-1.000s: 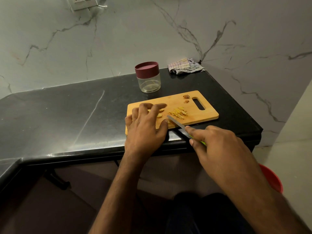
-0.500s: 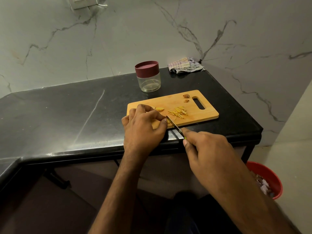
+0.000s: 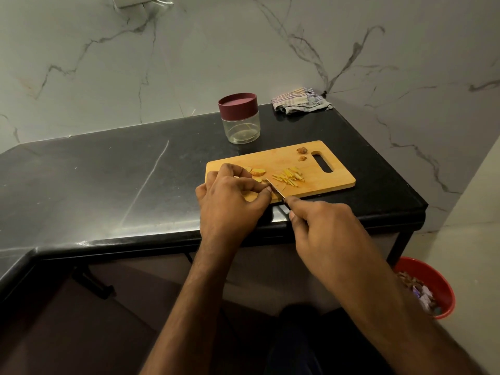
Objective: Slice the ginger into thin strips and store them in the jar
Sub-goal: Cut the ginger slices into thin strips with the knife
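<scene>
A: Where is the ginger, taking the rectangular bamboo cutting board (image 3: 319,169) as the landmark?

B: All of it lies on the board. A small heap of thin yellow ginger strips (image 3: 289,177) sits near the board's middle, most strips lying roughly alongside one another, their long axes slanting between the board's near edge and its far edge. Left of the heap is a flat yellow ginger slice (image 3: 257,172), and two small brown ginger scraps (image 3: 302,154) sit just beside the board's handle slot at its right end.

A: And the hands?

B: The left hand (image 3: 230,203) rests on the board's left part with fingers curled, fingertips pressing a piece down; that piece is mostly hidden. The right hand (image 3: 322,226), in front of the board's near edge, grips the small steel-bladed knife (image 3: 274,188). The blade's long axis runs diagonally, its tip pointing away and leftward, right beside the left thumb.

A: Containers?

B: Behind the board's far edge stands a clear round jar with a maroon lid (image 3: 239,117), lid on; I cannot tell what it holds. A striped folded cloth (image 3: 300,100) lies behind the board, right of the jar. Below and right of the board, on the floor, a red plastic bucket (image 3: 435,280) holds mixed scraps.
</scene>
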